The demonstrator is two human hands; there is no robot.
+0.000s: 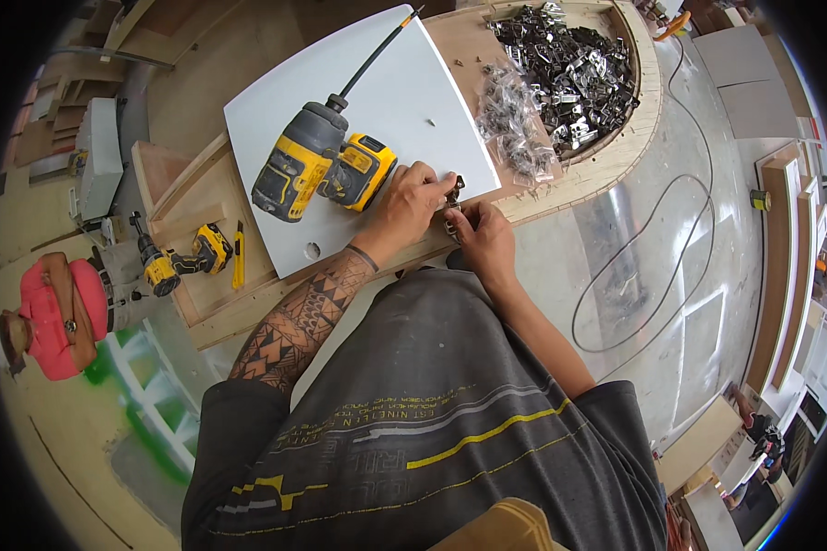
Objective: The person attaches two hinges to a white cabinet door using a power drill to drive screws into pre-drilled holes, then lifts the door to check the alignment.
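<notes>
A small metal cabinet hinge (454, 195) is between my two hands, at the near right edge of a white panel (423, 101). My left hand (408, 208) comes from the left across the panel, its fingertips pinched at the hinge's upper end. My right hand (483, 241) grips its lower end between thumb and curled fingers. Fingers hide much of the hinge. A yellow-and-black cordless impact driver (308, 156) with a long bit lies on the panel, just left of my left hand. A round hole (312, 250) shows near the panel's lower left corner.
Many metal hinges (583, 83) fill a curved wooden tray at the far right, beside clear plastic packets (515, 124). Left lie a second cordless drill (179, 259) and a yellow utility knife (239, 255). A cable (579, 303) loops over the floor. A person (60, 312) stands at left, arms folded.
</notes>
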